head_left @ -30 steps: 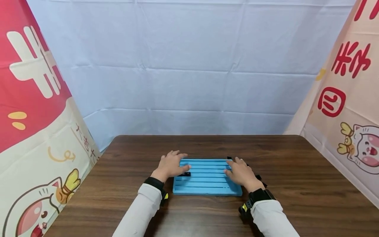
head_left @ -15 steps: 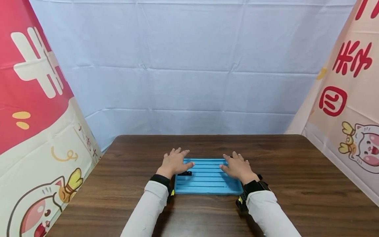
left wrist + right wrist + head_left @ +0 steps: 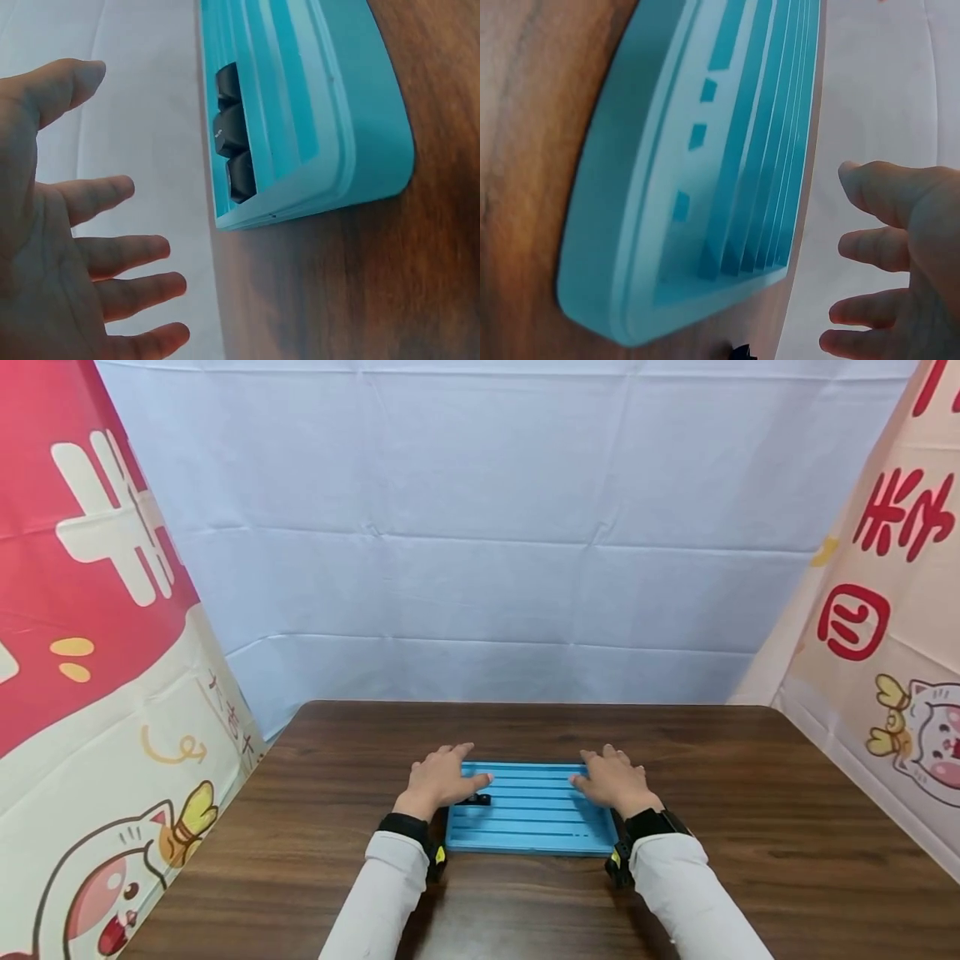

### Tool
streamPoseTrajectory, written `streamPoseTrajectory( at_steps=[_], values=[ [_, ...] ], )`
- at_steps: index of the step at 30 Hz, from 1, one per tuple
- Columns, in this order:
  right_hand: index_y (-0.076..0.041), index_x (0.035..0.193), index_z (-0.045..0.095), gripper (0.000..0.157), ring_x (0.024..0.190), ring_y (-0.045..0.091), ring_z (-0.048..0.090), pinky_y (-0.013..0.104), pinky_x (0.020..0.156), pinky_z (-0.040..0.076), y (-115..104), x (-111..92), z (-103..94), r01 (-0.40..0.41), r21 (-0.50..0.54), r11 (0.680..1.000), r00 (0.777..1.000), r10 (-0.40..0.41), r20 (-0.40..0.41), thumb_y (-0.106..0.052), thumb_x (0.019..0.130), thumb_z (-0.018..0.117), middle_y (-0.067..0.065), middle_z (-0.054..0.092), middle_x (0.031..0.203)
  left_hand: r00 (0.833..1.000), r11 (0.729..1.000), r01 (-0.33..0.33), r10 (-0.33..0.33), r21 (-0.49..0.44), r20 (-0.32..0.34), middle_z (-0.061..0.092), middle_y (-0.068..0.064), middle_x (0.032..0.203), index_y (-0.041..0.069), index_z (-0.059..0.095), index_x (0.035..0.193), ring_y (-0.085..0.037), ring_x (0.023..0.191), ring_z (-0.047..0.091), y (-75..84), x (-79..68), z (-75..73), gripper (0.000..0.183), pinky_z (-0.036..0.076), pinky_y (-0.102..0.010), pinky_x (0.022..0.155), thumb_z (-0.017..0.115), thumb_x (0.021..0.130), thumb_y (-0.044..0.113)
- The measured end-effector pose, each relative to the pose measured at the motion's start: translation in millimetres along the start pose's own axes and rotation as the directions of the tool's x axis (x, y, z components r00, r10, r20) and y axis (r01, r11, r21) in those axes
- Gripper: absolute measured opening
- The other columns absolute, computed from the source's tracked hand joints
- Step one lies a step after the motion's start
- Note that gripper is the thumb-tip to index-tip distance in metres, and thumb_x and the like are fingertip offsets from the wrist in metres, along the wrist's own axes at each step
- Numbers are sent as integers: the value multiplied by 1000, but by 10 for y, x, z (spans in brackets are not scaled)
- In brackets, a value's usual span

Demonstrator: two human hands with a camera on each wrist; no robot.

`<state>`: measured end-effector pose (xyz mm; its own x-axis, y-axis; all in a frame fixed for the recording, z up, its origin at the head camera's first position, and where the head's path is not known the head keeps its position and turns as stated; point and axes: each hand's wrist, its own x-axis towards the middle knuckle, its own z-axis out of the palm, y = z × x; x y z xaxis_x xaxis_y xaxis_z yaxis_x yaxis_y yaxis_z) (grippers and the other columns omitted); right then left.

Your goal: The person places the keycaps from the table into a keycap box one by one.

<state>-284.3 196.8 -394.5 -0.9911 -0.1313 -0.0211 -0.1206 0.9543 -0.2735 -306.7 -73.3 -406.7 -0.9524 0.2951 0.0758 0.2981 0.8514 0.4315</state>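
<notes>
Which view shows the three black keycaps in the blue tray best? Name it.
The left wrist view: the black keycaps appear large, each distinct. The head view shows them small and hard to separate, by the left hand; the right wrist view shows none in the blue tray.

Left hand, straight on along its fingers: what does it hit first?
The left hand would probably meet the pale-blue backdrop cloth first; the way over the wooden table looks free. Depth is unclear: if it slopes down, the table could come first.
</notes>
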Motion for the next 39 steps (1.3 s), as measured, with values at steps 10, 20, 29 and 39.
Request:
streamPoseTrajectory(
  at_steps=[10, 20, 29, 39],
  values=[
    [5, 133, 44, 53, 121, 55, 29, 68, 86, 34, 101, 42, -41, 3, -14, 1000, 1000, -2, 7, -27, 93, 57, 37, 32, 134, 999, 988, 33, -33, -153, 7, 43, -17, 136, 12, 42, 140, -37, 123, 41, -42, -130, -39, 67, 37, -58, 93, 58, 87, 49],
    [5, 134, 44, 52, 118, 54, 33, 65, 82, 38, 171, 69, -27, -10, -10, 1000, 1000, 10, 28, -26, 93, 57, 37, 34, 133, 999, 963, 46, -41, -266, 22, 45, -17, 136, 6, 39, 140, -36, 120, 45, -81, -229, 4, 70, 41, -54, 92, 57, 88, 49],
    [7, 132, 44, 50, 113, 50, 41, 60, 78, 44, 207, 97, -53, -2, 11, 1000, 999, 2, 36, -20, 92, 58, 35, 42, 126, 998, 950, 67, -65, -305, 17, 47, -18, 133, 3, 41, 138, -35, 119, 46, -161, -291, -3, 70, 42, -53, 92, 58, 88, 48],
    [10, 131, 42, 50, 112, 49, 43, 58, 79, 45, 253, 129, -75, 7, 11, 1000, 999, -7, 54, -16, 92, 57, 35, 45, 124, 997, 940, 81, -74, -331, 35, 47, -21, 132, 1, 42, 137, -37, 117, 47, -242, -345, 26, 67, 42, -55, 91, 60, 88, 44]
  ],
)
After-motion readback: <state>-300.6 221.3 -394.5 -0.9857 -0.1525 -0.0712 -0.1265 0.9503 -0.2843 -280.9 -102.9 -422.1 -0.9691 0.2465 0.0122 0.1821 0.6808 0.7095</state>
